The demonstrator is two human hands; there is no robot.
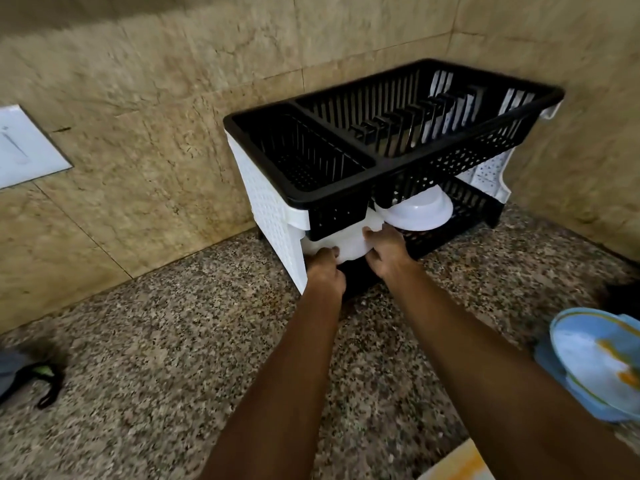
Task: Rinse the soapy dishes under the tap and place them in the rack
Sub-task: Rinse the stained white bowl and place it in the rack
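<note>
Hands, left and right, grip a white plastic dish in the lower tier of the black-and-white two-tier plastic rack, beside a white round bowl.

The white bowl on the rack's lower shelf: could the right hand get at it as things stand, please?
Probably yes. The right hand is at the shelf's open front, just left of the white bowl, with nothing between them, but both hands now hold a white dish.
</note>
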